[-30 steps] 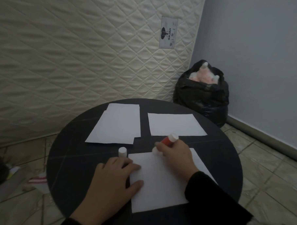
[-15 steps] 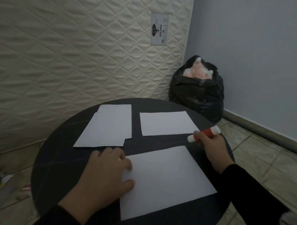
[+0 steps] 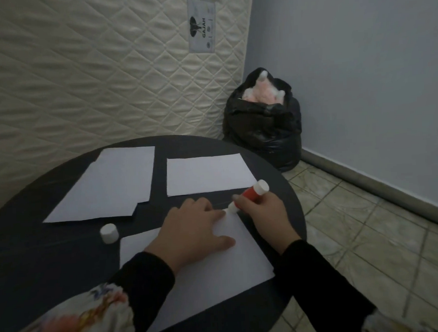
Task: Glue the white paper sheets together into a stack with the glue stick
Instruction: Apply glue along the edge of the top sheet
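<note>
Round dark surface (image 3: pixel 41 261) leaves bare room left of the near sheet (image 3: pixel 218 278). Left hand (image 3: pixel 190 232) presses it flat-fingered; right hand (image 3: pixel 262 214) grips the glue stick (image 3: pixel 249 196), tip at the sheet's far corner.

We see round dark table (image 3: pixel 29 262). Our left hand (image 3: pixel 193 232) presses flat on near white sheet (image 3: pixel 218 286). Our right hand (image 3: pixel 262 214) grips red glue stick (image 3: pixel 249 196), white tip down at sheet's far right corner. White cap (image 3: pixel 109 233) stands left of sheet. Two overlapping sheets (image 3: pixel 108 188) far left, single sheet (image 3: pixel 205 175) far right. Black bag (image 3: pixel 264 128) beside quilted mattress (image 3: pixel 83 71).
</note>
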